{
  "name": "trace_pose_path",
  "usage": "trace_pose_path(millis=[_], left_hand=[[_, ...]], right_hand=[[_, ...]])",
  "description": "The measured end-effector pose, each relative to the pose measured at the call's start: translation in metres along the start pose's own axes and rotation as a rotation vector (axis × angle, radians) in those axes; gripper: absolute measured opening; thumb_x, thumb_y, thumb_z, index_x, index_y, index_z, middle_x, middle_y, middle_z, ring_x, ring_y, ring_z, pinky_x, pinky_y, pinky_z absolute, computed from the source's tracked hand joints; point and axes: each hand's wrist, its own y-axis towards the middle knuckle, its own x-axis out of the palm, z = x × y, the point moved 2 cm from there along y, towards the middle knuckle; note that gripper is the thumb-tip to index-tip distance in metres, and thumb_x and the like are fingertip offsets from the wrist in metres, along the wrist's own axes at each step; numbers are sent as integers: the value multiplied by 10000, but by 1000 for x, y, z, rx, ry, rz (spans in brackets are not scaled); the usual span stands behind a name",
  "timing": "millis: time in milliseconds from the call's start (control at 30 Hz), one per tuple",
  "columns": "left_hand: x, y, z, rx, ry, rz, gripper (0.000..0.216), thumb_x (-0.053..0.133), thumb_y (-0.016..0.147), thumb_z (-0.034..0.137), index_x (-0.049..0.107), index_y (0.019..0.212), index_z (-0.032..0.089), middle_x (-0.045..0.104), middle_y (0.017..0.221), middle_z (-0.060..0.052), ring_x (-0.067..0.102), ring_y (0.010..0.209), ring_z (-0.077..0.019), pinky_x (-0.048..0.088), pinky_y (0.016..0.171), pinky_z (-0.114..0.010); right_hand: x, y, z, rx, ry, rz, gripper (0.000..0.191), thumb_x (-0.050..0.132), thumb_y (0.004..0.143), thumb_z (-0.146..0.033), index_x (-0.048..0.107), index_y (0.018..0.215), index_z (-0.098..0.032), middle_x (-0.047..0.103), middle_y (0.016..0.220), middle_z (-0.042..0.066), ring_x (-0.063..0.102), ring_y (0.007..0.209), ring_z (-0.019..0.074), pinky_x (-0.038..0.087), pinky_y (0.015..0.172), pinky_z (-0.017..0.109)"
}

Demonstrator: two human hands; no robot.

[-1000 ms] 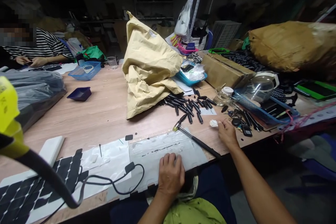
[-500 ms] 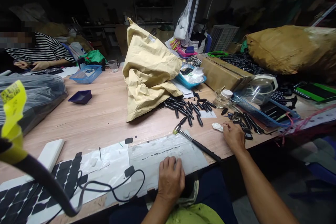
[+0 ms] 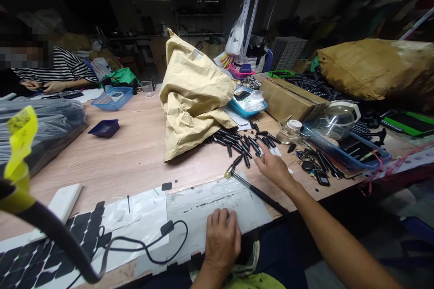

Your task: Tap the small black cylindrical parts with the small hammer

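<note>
My left hand (image 3: 222, 235) lies palm down on a grey plastic sheet (image 3: 203, 201) at the table's near edge, fingers loosely flat and holding nothing. My right hand (image 3: 273, 167) reaches forward over the table. Its outstretched fingertips sit at the near edge of a pile of short black cylindrical pieces (image 3: 242, 141). Whether they touch a piece I cannot tell. A small hammer (image 3: 252, 186) with a black handle lies between my hands, its head toward the pile.
Behind the pile stands a crumpled beige paper bag (image 3: 193, 95). A cardboard box (image 3: 288, 97), glass jar (image 3: 288, 131) and a blue tray with a clear jug (image 3: 339, 119) crowd the right. A black cell panel (image 3: 44, 253) and cable (image 3: 145, 244) lie left. A person in stripes (image 3: 57, 70) works far left.
My right hand has moved left and forward, from beside a small white wad to the black pieces. My left hand has stayed on the grey sheet.
</note>
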Motion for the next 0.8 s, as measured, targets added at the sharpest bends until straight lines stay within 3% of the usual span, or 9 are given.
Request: trace_pose_path(millis=[133, 267, 367, 567, 800], left_hand=[[0, 0, 2, -6, -15, 15, 305, 618, 776, 151, 632, 1078, 194, 618, 962, -66, 547, 918, -243, 454, 786, -381], [-1, -1, 3, -14, -6, 11, 294, 625, 783, 163, 640, 1073, 205, 618, 967, -66, 547, 920, -245, 454, 787, -380], [-1, -2, 3, -15, -5, 9, 290, 635, 787, 167, 641, 1075, 203, 616, 972, -65, 548, 923, -240, 450, 789, -373], [-3, -3, 5, -17, -1, 27, 290, 609, 799, 165, 644, 1085, 201, 623, 971, -68, 552, 933, -241, 456, 797, -374], [-4, -2, 4, -20, -14, 41, 296, 609, 787, 158, 647, 1078, 199, 630, 965, -67, 553, 927, -244, 454, 791, -376]], right_hand=[[-33, 90, -40, -7, -201, -25, 729, 537, 846, -323, 356, 1535, -169, 696, 807, 96, 648, 768, 291, 452, 708, 371], [-61, 172, -73, 29, -329, -72, 782, 632, 807, -298, 344, 1518, -150, 671, 1159, 198, 634, 1032, 346, 473, 858, 459], [-74, 212, -84, 19, -382, -84, 709, 650, 816, -317, 409, 1453, -118, 628, 1259, 214, 591, 1159, 350, 450, 948, 514], [-85, 247, -87, 31, -512, -73, 651, 669, 792, -415, 516, 1384, -191, 601, 1342, 205, 572, 1233, 372, 465, 985, 508], [-90, 254, -97, 10, -539, -80, 657, 671, 784, -420, 528, 1387, -200, 613, 1352, 206, 587, 1231, 374, 480, 976, 505]])
